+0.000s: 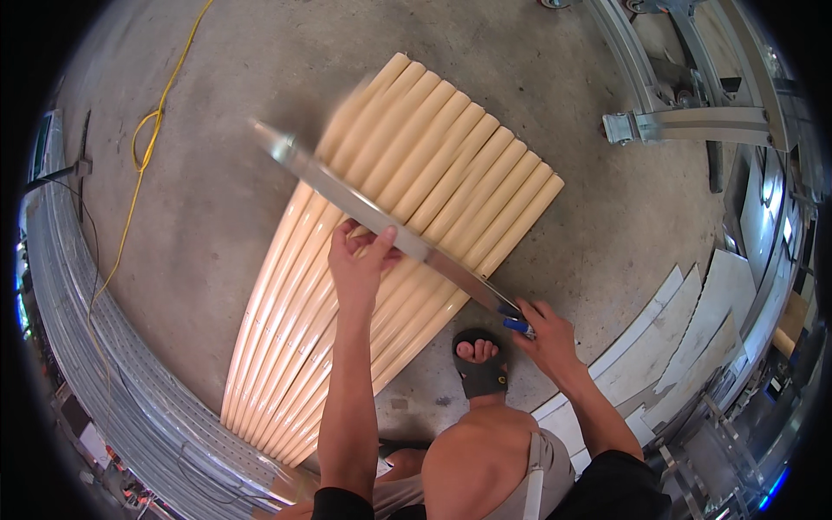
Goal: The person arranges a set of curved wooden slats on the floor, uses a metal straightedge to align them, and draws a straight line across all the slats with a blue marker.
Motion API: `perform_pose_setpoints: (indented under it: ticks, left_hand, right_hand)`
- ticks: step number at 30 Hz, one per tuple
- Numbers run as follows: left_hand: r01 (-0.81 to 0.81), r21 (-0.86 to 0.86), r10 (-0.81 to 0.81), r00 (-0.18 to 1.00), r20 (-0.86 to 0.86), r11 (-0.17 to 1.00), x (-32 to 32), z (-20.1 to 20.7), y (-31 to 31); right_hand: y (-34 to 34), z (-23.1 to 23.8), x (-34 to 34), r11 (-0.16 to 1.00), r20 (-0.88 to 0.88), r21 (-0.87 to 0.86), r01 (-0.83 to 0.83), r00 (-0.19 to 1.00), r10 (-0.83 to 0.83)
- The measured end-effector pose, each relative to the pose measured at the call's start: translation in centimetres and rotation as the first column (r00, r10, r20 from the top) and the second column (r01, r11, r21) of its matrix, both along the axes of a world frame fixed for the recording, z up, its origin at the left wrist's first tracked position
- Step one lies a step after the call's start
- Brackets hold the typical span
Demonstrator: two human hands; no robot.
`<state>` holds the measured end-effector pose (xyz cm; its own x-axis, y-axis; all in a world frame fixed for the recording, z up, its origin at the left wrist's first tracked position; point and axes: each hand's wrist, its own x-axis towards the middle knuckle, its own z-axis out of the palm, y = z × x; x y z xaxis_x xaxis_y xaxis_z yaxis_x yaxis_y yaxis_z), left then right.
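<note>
A long flat silvery metal bar [341, 194] slants across a row of cream-coloured tubes [438, 186]; its far left end is blurred. My left hand [362, 256] is closed on the bar near its middle, thumb on top and fingers curled at the edge. My right hand [548, 342] is closed at the bar's near right end, beyond the tubes. A small blue piece [518, 327], perhaps part of a marker, shows at its fingers. Whether those fingers also grip the bar is unclear. The tubes lie side by side on the concrete floor, with their far ends slightly staggered.
A bundle of grey metal profiles [130, 373] runs along the left. A yellow cord [154, 130] trails over the floor [234, 78]. At right are pale sheet offcuts [659, 338] and a metal frame [702, 126]. My sandalled foot [479, 364] stands beside the tubes.
</note>
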<state>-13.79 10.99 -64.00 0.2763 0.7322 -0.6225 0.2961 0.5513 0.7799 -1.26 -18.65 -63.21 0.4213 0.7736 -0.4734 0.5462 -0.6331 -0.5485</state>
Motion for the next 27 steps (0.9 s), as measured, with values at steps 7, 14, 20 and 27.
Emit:
perform_pose_setpoints:
  ticks: [7, 14, 20, 27]
  left_hand:
    - [0.004, -0.015, -0.004, 1.0, -0.002, 1.0, 0.1, 0.0, -0.1]
    - [0.014, -0.002, -0.014, 1.0, -0.003, 1.0, -0.2, -0.2, 0.0]
    - [0.025, 0.019, -0.026, 0.999, 0.027, 0.999, -0.7, -0.5, 0.3]
    - [0.014, 0.025, -0.015, 0.998, 0.056, 1.0, -0.2, -0.3, 0.0]
  right_hand:
    - [-0.1, 0.2, 0.1, 1.0, 0.011, -0.024, 0.0, 1.0, 0.0]
    - [2.7, 3.3, 2.4, 0.975, 0.042, 0.212, 0.072, 0.996, -0.082]
    - [15.4, 4.4, 8.8, 0.758, -0.254, 0.564, 0.327, 0.942, -0.218]
    - [28.2, 0.8, 5.0, 0.744, -0.652, 0.453, 0.49, 0.752, -0.098]
